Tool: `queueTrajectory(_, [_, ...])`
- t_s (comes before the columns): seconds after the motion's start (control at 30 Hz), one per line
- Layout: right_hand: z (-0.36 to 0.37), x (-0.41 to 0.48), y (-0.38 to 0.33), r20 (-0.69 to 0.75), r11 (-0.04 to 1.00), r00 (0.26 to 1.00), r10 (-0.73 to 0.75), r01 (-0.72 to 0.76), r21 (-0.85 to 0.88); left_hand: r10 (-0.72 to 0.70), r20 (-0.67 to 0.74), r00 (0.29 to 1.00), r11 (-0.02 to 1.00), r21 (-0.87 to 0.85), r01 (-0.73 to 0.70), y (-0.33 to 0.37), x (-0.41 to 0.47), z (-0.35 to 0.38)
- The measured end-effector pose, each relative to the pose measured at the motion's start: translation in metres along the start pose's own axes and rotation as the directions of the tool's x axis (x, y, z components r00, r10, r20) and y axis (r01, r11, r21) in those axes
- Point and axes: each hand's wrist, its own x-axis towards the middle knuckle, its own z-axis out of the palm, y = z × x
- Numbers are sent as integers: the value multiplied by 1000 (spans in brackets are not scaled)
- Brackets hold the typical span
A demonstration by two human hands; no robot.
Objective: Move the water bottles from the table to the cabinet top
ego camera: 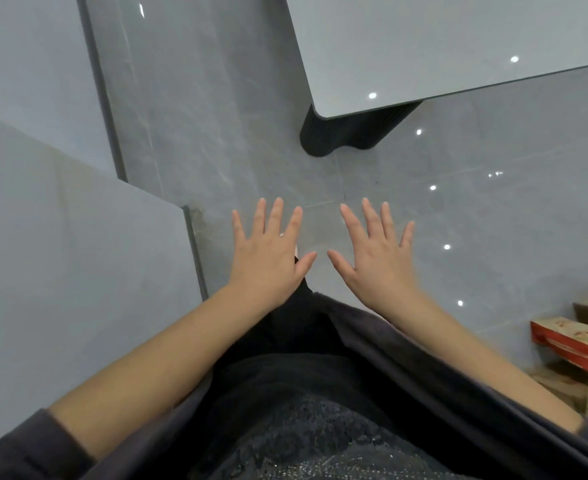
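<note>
My left hand [270, 245] and my right hand [375, 251] are stretched out side by side over the glossy grey floor, backs up, fingers straight and spread. Neither holds anything. A corner of the pale grey table [441, 46] shows at the upper right, on a dark ribbed base [351, 131]. No water bottle is in view. No cabinet top can be told apart in this view.
Grey wall panels [43, 220] with a dark skirting strip run along the left. Red and brown cardboard boxes [576, 341] lie on the floor at the right edge. My dark clothing fills the bottom of the frame.
</note>
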Motion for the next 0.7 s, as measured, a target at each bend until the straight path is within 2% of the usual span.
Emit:
queueTrajectory(0.53, [-80,169,-7,-10,994,994,-106,106,4,-91,4,996,995,-46,91,-41,144,-84])
queueTrajectory(0.7, [-99,205,-9,25,999,998,-51,52,-10,-49,23,999,998,-43,50,-51,182,-105])
